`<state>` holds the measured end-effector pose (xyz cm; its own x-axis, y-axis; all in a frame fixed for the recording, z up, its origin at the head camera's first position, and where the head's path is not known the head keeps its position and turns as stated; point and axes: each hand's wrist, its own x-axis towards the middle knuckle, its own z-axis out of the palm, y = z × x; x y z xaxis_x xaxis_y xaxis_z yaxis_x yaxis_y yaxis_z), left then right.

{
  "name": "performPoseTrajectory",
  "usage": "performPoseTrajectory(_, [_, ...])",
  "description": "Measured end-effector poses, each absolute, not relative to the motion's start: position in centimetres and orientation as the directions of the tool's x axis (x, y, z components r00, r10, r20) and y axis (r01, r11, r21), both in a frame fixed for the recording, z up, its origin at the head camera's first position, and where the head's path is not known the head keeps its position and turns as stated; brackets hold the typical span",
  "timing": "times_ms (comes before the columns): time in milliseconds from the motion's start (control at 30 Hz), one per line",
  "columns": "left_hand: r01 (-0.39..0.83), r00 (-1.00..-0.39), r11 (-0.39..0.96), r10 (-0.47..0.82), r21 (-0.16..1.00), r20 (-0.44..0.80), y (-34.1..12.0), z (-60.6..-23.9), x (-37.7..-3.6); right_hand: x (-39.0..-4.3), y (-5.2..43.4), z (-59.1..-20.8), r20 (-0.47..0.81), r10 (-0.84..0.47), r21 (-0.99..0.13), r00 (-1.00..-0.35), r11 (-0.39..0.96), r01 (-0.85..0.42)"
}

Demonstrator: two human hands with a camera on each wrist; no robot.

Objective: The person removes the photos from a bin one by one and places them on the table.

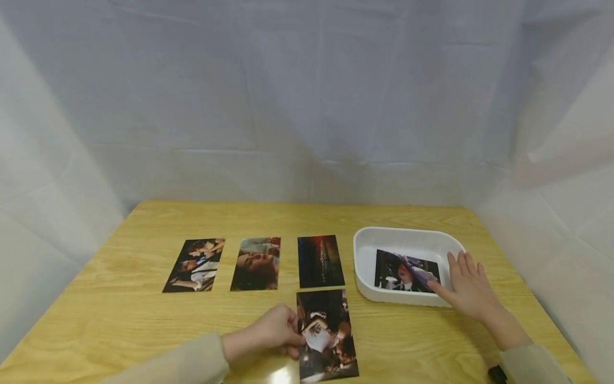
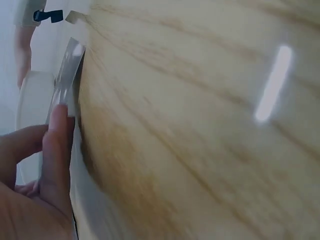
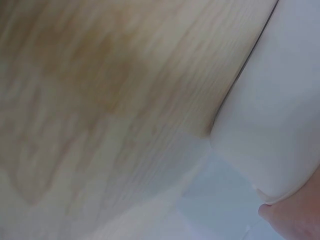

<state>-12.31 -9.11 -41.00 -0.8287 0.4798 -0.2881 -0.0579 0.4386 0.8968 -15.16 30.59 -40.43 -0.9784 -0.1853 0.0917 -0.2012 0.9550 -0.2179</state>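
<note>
My left hand [image 1: 293, 336] pinches the left edge of a dark photo [image 1: 331, 346] that lies at the table's front, just below a row of three photos. The left wrist view shows a finger [image 2: 56, 145] against that photo's thin edge [image 2: 69, 65]. My right hand [image 1: 462, 280] lies with straight fingers over the right rim of a white tray [image 1: 403, 233]. Its thumb reaches onto a photo [image 1: 400, 269] lying inside the tray. In the right wrist view only a bit of the hand [image 3: 295, 220] shows beside the tray wall [image 3: 280, 115].
Three photos lie side by side on the wooden table [image 1: 120, 314]: one at the left [image 1: 195, 265], one in the middle [image 1: 256, 263], a dark one at the right [image 1: 320, 261]. White cloth hangs behind and on both sides.
</note>
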Motion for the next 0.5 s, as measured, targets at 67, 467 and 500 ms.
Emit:
performPoseTrajectory(67, [-0.107, -0.812, 0.442, 0.477, 0.89, -0.335, -9.3, -41.12, -12.16, -15.19, 30.66, -40.56, 0.097, -0.184, -0.218, -0.978, 0.955, -0.202])
performPoseTrajectory(467, [-0.148, -0.752, 0.504, 0.501, 0.851, -0.428, -9.96, -41.13, -12.14, -15.27, 30.73, -40.61, 0.103, -0.184, -0.218, -0.977, 0.955, -0.203])
performPoseTrajectory(500, [-0.144, -0.749, 0.512, 0.503, 0.847, -0.432, -9.94, -41.07, -12.19, -15.26, 30.72, -40.57, 0.103, -0.185, -0.218, -0.977, 0.954, -0.204])
